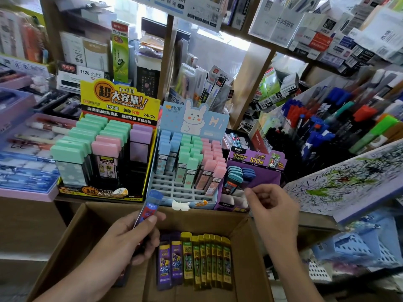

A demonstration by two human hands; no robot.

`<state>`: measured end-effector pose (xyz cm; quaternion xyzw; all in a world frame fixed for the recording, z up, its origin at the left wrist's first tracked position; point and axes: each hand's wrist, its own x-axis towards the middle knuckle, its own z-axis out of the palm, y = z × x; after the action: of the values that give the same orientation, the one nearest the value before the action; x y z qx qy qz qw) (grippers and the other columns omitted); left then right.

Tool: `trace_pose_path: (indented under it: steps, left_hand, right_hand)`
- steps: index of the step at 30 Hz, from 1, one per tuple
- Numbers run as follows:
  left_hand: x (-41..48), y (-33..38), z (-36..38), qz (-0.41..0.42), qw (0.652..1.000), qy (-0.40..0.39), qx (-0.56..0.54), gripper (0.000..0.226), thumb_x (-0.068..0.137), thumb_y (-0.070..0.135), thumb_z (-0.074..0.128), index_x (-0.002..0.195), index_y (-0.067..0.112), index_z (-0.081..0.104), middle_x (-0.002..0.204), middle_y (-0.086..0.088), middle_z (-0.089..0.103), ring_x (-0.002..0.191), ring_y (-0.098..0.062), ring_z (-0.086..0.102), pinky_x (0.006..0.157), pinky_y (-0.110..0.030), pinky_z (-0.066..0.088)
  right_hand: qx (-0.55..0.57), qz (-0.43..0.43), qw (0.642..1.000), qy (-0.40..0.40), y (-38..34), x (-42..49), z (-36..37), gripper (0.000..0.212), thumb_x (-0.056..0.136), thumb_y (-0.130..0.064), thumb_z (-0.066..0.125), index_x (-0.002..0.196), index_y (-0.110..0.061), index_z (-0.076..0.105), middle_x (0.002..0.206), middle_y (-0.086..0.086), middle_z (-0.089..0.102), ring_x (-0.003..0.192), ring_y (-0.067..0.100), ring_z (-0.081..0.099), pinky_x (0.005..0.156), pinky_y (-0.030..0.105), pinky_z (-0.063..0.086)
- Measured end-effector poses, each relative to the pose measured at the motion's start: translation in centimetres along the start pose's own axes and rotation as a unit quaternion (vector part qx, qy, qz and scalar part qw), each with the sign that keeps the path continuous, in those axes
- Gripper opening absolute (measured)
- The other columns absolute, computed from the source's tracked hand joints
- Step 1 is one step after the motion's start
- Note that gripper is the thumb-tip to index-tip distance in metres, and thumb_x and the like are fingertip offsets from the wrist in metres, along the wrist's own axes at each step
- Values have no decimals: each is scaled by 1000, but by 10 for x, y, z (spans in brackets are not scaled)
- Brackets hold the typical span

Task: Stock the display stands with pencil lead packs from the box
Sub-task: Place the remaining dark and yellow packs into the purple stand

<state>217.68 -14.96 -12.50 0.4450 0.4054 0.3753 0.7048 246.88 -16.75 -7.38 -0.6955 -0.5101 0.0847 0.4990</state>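
My left hand (128, 238) grips a blue-capped pencil lead pack (150, 207) upright above the open cardboard box (72, 232). In the box stands a row of lead packs (196, 260), two purple and several yellow. My right hand (272, 211) hovers with curled fingers and nothing in it, just in front of the purple display stand (254, 168), which holds a few teal and blue packs. To its left stand the light-blue rabbit stand (185, 162) with blue, green and pink packs and the yellow stand (104, 149) with larger green, pink and purple packs.
Shelves packed with pens and stationery surround the stands. A pen rack (340, 125) fills the right side above a scribbled test pad (349, 182). Purple trays of pens (26, 149) lie at the left. A blue plastic basket (359, 245) sits low at the right.
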Motion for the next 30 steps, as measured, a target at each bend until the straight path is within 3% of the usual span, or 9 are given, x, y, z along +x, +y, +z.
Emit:
trace_pose_path:
  steps: [6, 11, 13, 19, 23, 25, 27, 30]
  left_hand:
    - [-2, 2, 6, 8, 999, -43, 32, 18, 91, 35, 59, 94, 21, 71, 78, -19, 70, 63, -26, 64, 46, -27, 45]
    - [-5, 0, 10, -6, 995, -83, 48, 18, 92, 31, 60, 103, 28, 73, 84, -20, 73, 72, -31, 72, 51, -27, 52]
    - [-6, 0, 10, -14, 994, -96, 59, 20, 91, 32, 61, 108, 31, 73, 86, -19, 74, 76, -31, 73, 54, -27, 54]
    - [-5, -4, 10, -39, 985, -117, 118, 27, 92, 34, 63, 111, 16, 70, 93, -18, 76, 87, -33, 76, 69, -32, 60]
    - [-4, -7, 7, -86, 967, -107, 213, 18, 97, 26, 64, 114, 23, 69, 98, -7, 78, 92, -19, 75, 81, -33, 61]
    - [-5, -8, 2, -98, 942, -81, 310, 12, 96, 37, 65, 104, 29, 69, 98, 4, 77, 91, -7, 73, 88, -30, 59]
    - [-6, -4, -3, -101, 895, -46, 433, 18, 94, 53, 61, 98, 37, 66, 98, 14, 74, 90, 2, 68, 89, -24, 55]
    - [-8, 1, -3, -105, 852, -16, 512, 21, 94, 60, 55, 100, 40, 59, 103, 19, 64, 95, 6, 59, 89, -21, 51]
  right_hand:
    - [104, 75, 960, -249, -34, -46, 30, 6, 87, -29, 78, 93, -32, 78, 88, -9, 77, 80, 7, 72, 68, 19, 57]
    - [186, 155, 904, -352, -44, -62, 50, 11, 90, -29, 78, 99, -35, 80, 87, -5, 76, 70, -3, 61, 63, 14, 48]
    - [207, 165, 895, -359, -46, -63, 52, 9, 91, -26, 77, 99, -29, 80, 86, -4, 76, 67, -3, 60, 62, 15, 47]
    - [240, 196, 884, -350, -41, -63, 49, 11, 90, -24, 79, 99, -18, 78, 88, 2, 76, 71, 11, 61, 64, 24, 51]
    - [250, 205, 888, -326, -33, -57, 43, 9, 89, -24, 79, 96, -19, 77, 92, 8, 77, 80, 18, 69, 70, 28, 54]
    - [244, 191, 902, -300, -28, -50, 35, 3, 91, -22, 77, 92, -20, 76, 88, 9, 76, 78, 17, 69, 69, 25, 55]
    - [246, 172, 916, -265, -24, -43, 25, 4, 91, -17, 76, 88, -20, 76, 84, 12, 75, 73, 17, 68, 65, 22, 55]
    - [257, 157, 932, -199, -20, -30, 5, 4, 85, -18, 77, 85, -22, 77, 83, 12, 75, 70, 16, 69, 62, 20, 56]
